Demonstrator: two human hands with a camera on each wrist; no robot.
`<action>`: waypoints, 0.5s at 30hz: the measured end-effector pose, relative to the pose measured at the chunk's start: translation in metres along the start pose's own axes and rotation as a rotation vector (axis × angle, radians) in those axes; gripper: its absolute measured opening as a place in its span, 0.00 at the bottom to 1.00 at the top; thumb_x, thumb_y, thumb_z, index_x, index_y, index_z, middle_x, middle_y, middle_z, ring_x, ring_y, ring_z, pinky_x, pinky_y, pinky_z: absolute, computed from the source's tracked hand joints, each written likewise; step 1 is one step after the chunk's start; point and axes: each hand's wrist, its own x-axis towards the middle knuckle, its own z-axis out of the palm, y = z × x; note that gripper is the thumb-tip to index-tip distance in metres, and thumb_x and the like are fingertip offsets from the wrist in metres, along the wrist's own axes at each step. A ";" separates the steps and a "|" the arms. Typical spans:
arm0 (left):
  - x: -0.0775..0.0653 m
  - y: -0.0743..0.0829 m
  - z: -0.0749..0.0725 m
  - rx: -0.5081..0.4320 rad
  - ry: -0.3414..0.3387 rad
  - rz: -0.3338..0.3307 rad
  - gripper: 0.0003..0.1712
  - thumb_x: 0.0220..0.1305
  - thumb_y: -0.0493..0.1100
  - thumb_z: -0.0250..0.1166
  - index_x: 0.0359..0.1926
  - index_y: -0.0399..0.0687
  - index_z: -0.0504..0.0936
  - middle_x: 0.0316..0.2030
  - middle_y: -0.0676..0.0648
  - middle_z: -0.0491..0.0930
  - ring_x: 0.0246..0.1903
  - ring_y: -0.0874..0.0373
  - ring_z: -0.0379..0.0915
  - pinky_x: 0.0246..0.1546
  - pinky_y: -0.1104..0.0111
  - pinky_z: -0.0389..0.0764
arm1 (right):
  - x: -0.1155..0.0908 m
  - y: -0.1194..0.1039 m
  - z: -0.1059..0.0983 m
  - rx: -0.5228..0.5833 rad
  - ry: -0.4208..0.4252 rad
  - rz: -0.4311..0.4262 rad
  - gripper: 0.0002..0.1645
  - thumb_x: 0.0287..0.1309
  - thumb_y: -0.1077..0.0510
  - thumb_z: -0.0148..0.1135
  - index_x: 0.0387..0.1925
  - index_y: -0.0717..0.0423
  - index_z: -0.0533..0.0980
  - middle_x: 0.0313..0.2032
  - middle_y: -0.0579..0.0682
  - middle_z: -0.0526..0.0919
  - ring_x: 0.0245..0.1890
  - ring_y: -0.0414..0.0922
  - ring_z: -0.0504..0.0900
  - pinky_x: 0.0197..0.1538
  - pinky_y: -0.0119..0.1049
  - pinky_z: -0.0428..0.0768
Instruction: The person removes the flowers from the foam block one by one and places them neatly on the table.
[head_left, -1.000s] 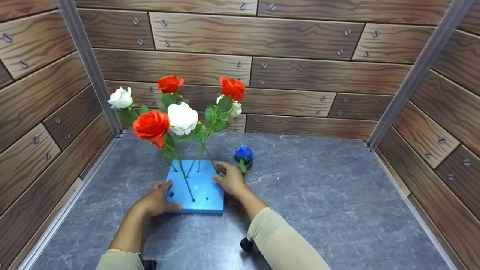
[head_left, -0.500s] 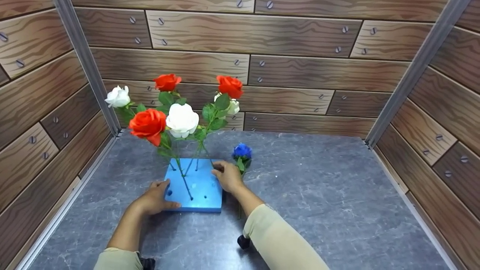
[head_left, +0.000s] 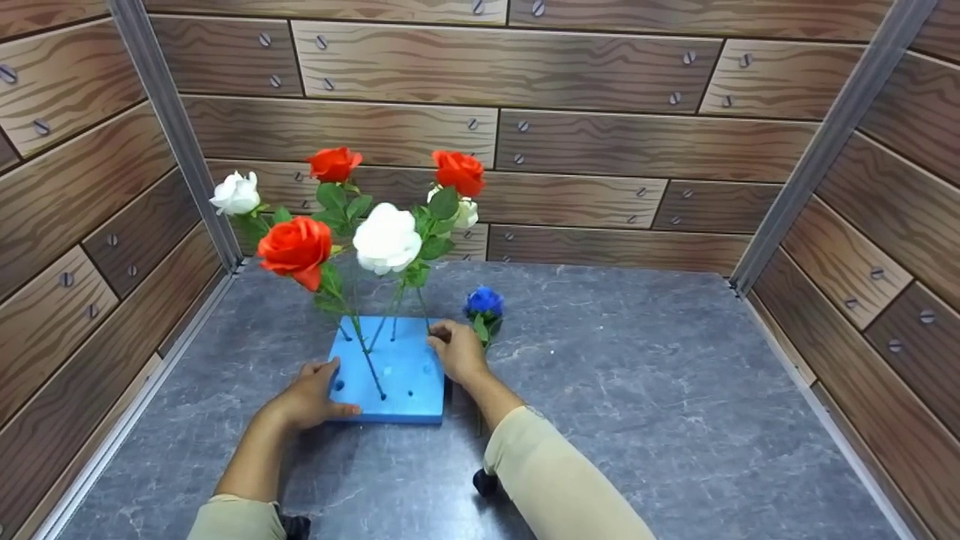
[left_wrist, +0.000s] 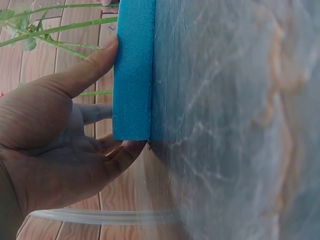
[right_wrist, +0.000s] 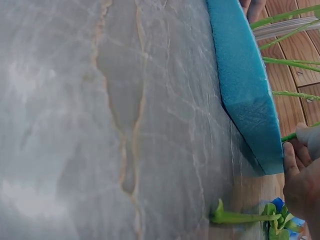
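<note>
Blue block (head_left: pixel 409 371) on a grey table (head_left: pixel 637 360) in the head view, with red roses (head_left: pixel 298 251) and white roses (head_left: pixel 386 238) rising at a slant from its top. Left hand (head_left: pixel 307 397) at its near left corner; right hand (head_left: pixel 461 352) at its far right corner; blue rose (head_left: pixel 484 301) lying to its right. In the left wrist view, a grip with thumb and fingers round the block's corner. In the right wrist view, a green stem (right_wrist: pixel 288 136) pinched by the right hand, close to the block's top.

A flat, holed blue block (head_left: pixel 416 367) lies between the left hand (head_left: pixel 306 397) and right hand (head_left: pixel 460 354), whose fingertips pinch a thin green stem (right_wrist: pixel 288 137).
</note>
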 end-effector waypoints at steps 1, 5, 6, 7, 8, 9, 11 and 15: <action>0.000 0.000 0.000 0.004 0.001 -0.003 0.67 0.64 0.55 0.80 0.86 0.32 0.48 0.80 0.21 0.49 0.80 0.20 0.51 0.76 0.33 0.66 | 0.000 0.000 0.001 0.008 0.004 0.006 0.12 0.76 0.57 0.67 0.56 0.54 0.87 0.52 0.53 0.92 0.53 0.50 0.90 0.55 0.44 0.89; 0.000 0.000 0.001 0.013 0.004 -0.009 0.67 0.64 0.55 0.80 0.86 0.32 0.48 0.80 0.20 0.49 0.80 0.20 0.51 0.76 0.32 0.66 | 0.001 0.002 0.002 0.032 0.028 0.020 0.11 0.76 0.57 0.68 0.53 0.54 0.88 0.50 0.52 0.92 0.49 0.48 0.90 0.51 0.42 0.89; 0.000 0.000 0.001 0.013 0.004 -0.008 0.67 0.64 0.55 0.80 0.86 0.32 0.47 0.80 0.20 0.49 0.80 0.19 0.51 0.76 0.32 0.65 | 0.001 0.003 0.003 0.030 0.039 0.020 0.11 0.76 0.57 0.68 0.53 0.54 0.88 0.49 0.52 0.92 0.48 0.47 0.90 0.50 0.41 0.89; 0.000 0.000 0.002 0.011 0.003 -0.007 0.67 0.65 0.55 0.80 0.86 0.32 0.47 0.81 0.20 0.49 0.80 0.19 0.51 0.76 0.32 0.65 | 0.001 0.003 0.003 0.025 0.047 0.020 0.11 0.76 0.57 0.68 0.53 0.54 0.88 0.49 0.52 0.92 0.47 0.46 0.90 0.49 0.41 0.89; 0.000 0.000 0.002 0.010 0.004 -0.006 0.67 0.65 0.54 0.80 0.86 0.32 0.47 0.81 0.20 0.49 0.80 0.19 0.51 0.76 0.32 0.65 | 0.001 0.003 0.003 0.018 0.055 0.019 0.11 0.76 0.56 0.67 0.53 0.53 0.88 0.48 0.51 0.92 0.47 0.46 0.90 0.49 0.41 0.89; 0.001 0.000 0.002 0.011 0.004 -0.005 0.67 0.65 0.55 0.80 0.86 0.32 0.47 0.81 0.20 0.49 0.80 0.19 0.51 0.76 0.32 0.65 | 0.000 0.003 0.004 0.007 0.062 0.015 0.11 0.77 0.56 0.67 0.53 0.53 0.88 0.48 0.51 0.92 0.46 0.46 0.90 0.49 0.41 0.89; 0.001 0.001 0.001 0.015 0.005 -0.004 0.67 0.65 0.55 0.80 0.86 0.31 0.48 0.81 0.20 0.49 0.80 0.19 0.51 0.76 0.32 0.66 | 0.000 0.003 0.004 -0.020 0.070 0.008 0.12 0.78 0.54 0.66 0.54 0.52 0.87 0.48 0.50 0.92 0.46 0.46 0.90 0.50 0.43 0.89; 0.002 0.003 -0.001 0.041 0.013 -0.006 0.67 0.63 0.56 0.81 0.86 0.32 0.49 0.80 0.20 0.51 0.79 0.19 0.53 0.75 0.32 0.67 | 0.002 0.002 0.005 -0.071 0.091 -0.037 0.12 0.78 0.53 0.65 0.55 0.51 0.87 0.48 0.49 0.92 0.47 0.47 0.90 0.51 0.45 0.88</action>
